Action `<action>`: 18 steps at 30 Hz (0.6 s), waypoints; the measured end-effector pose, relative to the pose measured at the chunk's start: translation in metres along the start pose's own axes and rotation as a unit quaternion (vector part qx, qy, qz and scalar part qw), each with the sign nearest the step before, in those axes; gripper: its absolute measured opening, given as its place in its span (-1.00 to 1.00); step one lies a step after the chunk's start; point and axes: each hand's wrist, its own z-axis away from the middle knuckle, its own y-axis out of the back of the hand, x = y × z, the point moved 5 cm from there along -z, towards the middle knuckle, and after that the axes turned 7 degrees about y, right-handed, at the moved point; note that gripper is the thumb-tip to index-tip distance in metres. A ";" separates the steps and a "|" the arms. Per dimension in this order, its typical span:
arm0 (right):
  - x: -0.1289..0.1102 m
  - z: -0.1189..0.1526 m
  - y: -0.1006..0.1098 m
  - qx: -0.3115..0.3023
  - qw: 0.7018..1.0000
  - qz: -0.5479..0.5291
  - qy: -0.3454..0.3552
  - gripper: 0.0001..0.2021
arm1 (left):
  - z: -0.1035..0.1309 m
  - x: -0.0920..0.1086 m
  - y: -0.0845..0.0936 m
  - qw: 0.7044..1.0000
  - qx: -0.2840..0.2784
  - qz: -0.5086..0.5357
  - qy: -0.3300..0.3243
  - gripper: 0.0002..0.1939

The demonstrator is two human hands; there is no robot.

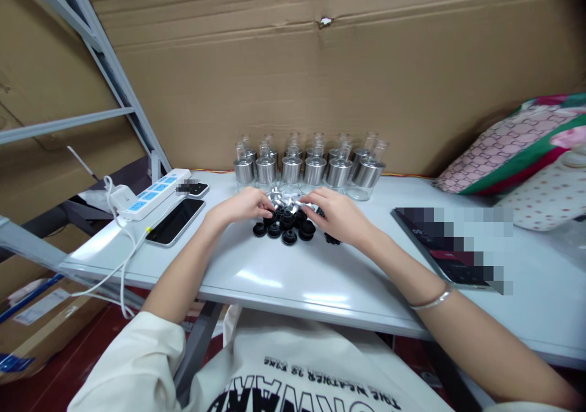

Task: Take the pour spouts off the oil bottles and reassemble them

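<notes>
A pile of small black round caps (pixel 289 237) lies at the middle of the white table, with shiny silver pieces (pixel 287 203) heaped behind and among them. My left hand (pixel 247 204) is at the pile's left side, fingers bent and closed at the tips near the silver pieces. From the right, my right hand (pixel 336 213) reaches in with its fingertips drawn together by the silver pieces; some black caps are partly hidden under it. What either hand holds is too small to make out. Behind the pile stand several glass bottles with metal sleeves (pixel 292 171) in two rows.
At the left lie a white power strip (pixel 158 193) with cables, a phone (pixel 176 221) and a smaller device (pixel 196 189). A tablet (pixel 439 247) is on the right, with patterned bags (pixel 513 143) beyond it. A cardboard wall (pixel 274 76) rises behind the table (pixel 274 278).
</notes>
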 end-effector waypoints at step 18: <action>0.005 -0.002 0.016 0.046 0.998 -0.001 -0.045 -0.81 | 0.075 -0.149 0.068 0.851 0.254 -0.119 0.445 -0.69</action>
